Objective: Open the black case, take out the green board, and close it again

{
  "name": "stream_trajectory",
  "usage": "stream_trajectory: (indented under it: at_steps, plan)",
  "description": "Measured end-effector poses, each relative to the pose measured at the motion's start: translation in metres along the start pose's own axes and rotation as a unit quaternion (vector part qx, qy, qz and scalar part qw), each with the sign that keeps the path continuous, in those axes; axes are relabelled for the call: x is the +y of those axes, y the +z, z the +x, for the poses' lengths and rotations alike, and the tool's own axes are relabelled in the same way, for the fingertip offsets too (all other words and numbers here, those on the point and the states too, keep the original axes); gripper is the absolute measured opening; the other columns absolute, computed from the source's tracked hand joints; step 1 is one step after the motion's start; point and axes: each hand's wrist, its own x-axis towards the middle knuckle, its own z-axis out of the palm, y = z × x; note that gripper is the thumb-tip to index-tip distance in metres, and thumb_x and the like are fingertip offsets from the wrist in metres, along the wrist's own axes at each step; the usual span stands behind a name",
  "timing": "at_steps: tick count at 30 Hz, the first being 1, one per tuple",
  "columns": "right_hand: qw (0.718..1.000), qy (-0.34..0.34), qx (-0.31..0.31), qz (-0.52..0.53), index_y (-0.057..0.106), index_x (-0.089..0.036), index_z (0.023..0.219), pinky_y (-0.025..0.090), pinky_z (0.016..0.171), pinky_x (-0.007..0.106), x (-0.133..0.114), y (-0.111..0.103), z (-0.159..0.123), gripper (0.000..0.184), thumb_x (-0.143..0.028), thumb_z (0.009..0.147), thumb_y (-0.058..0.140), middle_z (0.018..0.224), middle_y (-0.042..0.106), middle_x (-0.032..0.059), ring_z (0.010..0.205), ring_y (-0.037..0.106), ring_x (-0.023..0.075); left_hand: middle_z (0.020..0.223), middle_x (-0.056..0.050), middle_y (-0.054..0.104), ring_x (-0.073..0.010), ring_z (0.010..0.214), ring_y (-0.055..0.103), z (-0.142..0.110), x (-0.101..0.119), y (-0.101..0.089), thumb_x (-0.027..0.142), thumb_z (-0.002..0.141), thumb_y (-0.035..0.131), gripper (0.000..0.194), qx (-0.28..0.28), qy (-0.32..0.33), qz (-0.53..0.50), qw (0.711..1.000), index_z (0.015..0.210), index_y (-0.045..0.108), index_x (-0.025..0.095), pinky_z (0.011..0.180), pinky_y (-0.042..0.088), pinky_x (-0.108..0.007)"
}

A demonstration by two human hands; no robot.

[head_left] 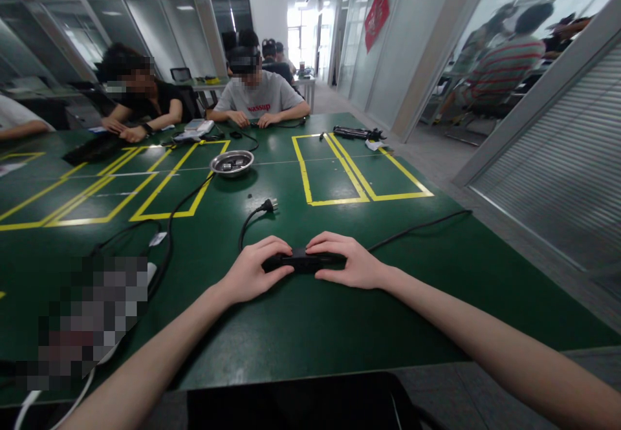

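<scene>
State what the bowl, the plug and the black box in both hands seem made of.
Bowl: shiny metal, perhaps stainless steel, given its bright reflections. Plug: plastic or rubber body, from its dull black surface; prongs glint like metal. Black box: probably hard plastic, from its dark, smooth look.

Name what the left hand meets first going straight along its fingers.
The left hand holds the black adapter; sliding along that, it would probably meet the right hand first.
</scene>
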Motion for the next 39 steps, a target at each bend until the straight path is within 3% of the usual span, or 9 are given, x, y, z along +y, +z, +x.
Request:
stream_trajectory:
  at_steps: [3, 12, 16, 24, 28, 31, 34, 36, 39]
  plan:
    - [1.000, 0.005, -0.005, -0.024, 0.068, -0.021, 0.126, 0.060, 0.095, 0.040, 0.001, 0.001, -0.001, 0.041, -0.026, 0.087, 0.080, 0.120, 0.071, 0.0121, 0.109, 0.071, 0.0243, 0.106, -0.007, 0.073, -0.0207, 0.096, 0.071, 0.000, 0.000, 0.001, 0.027, 0.098, 0.068, 0.013, 0.002, -0.007, 0.003, 1.000, 0.108, 0.070, 0.019, 0.088, 0.057, -0.035]
    - [0.996, -0.028, 0.006, -0.088, 0.067, -0.019, 0.120, 0.062, 0.086, 0.036, 0.001, 0.003, -0.003, 0.024, -0.023, 0.096, 0.069, 0.114, 0.073, 0.0120, 0.102, 0.073, 0.0225, 0.108, -0.008, 0.074, -0.0209, 0.100, 0.072, 0.001, 0.003, 0.002, 0.026, 0.099, 0.064, 0.012, -0.002, 0.007, 0.012, 1.000, 0.108, 0.068, 0.019, 0.090, 0.057, -0.034]
    - [0.991, -0.050, 0.027, -0.124, 0.068, -0.019, 0.120, 0.063, 0.082, 0.037, 0.001, 0.003, -0.003, 0.023, -0.028, 0.099, 0.066, 0.105, 0.075, 0.0119, 0.096, 0.073, 0.0233, 0.111, -0.009, 0.074, -0.0243, 0.102, 0.071, 0.000, -0.001, 0.006, 0.034, 0.093, 0.074, 0.028, 0.000, 0.023, 0.066, 0.998, 0.117, 0.067, 0.020, 0.090, 0.058, -0.038]
    - [0.981, -0.084, 0.036, -0.171, 0.068, -0.021, 0.126, 0.063, 0.093, 0.044, -0.003, 0.003, -0.001, 0.028, -0.028, 0.099, 0.065, 0.110, 0.077, 0.0124, 0.106, 0.072, 0.0264, 0.099, -0.011, 0.075, -0.0248, 0.092, 0.069, 0.001, -0.002, 0.010, 0.034, 0.100, 0.064, 0.022, 0.015, 0.080, 0.134, 0.988, 0.114, 0.071, 0.018, 0.085, 0.057, -0.040]
    - [0.975, -0.116, 0.018, -0.189, 0.069, -0.020, 0.121, 0.064, 0.093, 0.043, -0.005, 0.004, -0.001, 0.023, -0.023, 0.099, 0.062, 0.109, 0.077, 0.0117, 0.106, 0.072, 0.0248, 0.112, -0.011, 0.072, -0.0264, 0.102, 0.067, 0.002, 0.002, 0.011, 0.043, 0.096, 0.067, 0.033, -0.024, 0.043, 0.122, 0.991, 0.121, 0.067, 0.020, 0.091, 0.055, -0.041]
    - [0.952, -0.180, 0.006, -0.246, 0.070, -0.019, 0.115, 0.063, 0.093, 0.041, -0.008, 0.005, -0.002, 0.021, -0.016, 0.101, 0.056, 0.110, 0.077, 0.0115, 0.111, 0.071, 0.0239, 0.116, -0.011, 0.070, -0.0266, 0.104, 0.065, 0.003, 0.002, 0.012, 0.049, 0.099, 0.060, 0.041, -0.048, -0.008, 0.112, 0.992, 0.129, 0.063, 0.020, 0.092, 0.054, -0.040]
    - [0.929, -0.223, 0.021, -0.293, 0.071, -0.020, 0.107, 0.062, 0.093, 0.040, -0.010, 0.007, -0.003, 0.018, -0.012, 0.101, 0.056, 0.113, 0.077, 0.0103, 0.116, 0.069, 0.0240, 0.098, -0.007, 0.069, -0.0232, 0.092, 0.064, 0.005, 0.002, 0.012, 0.045, 0.107, 0.047, 0.034, -0.066, -0.031, 0.111, 0.991, 0.104, 0.068, 0.019, 0.082, 0.053, -0.035]
    - [0.931, -0.208, 0.016, -0.301, 0.070, -0.021, 0.107, 0.061, 0.092, 0.040, -0.009, 0.007, -0.004, 0.018, -0.013, 0.101, 0.055, 0.119, 0.075, 0.0112, 0.117, 0.069, 0.0245, 0.090, -0.005, 0.067, -0.0214, 0.085, 0.063, 0.005, 0.001, 0.012, 0.047, 0.106, 0.049, 0.035, -0.071, -0.042, 0.106, 0.991, 0.095, 0.066, 0.019, 0.076, 0.051, -0.033]
    - [0.947, -0.136, -0.029, -0.290, 0.067, -0.020, 0.121, 0.060, 0.085, 0.037, -0.005, 0.005, -0.005, 0.025, -0.015, 0.100, 0.056, 0.128, 0.072, 0.0142, 0.103, 0.072, 0.0230, 0.089, -0.003, 0.065, -0.0200, 0.079, 0.062, 0.004, 0.001, 0.012, 0.050, 0.103, 0.056, 0.033, -0.059, -0.055, 0.095, 0.992, 0.099, 0.064, 0.019, 0.072, 0.050, -0.031]
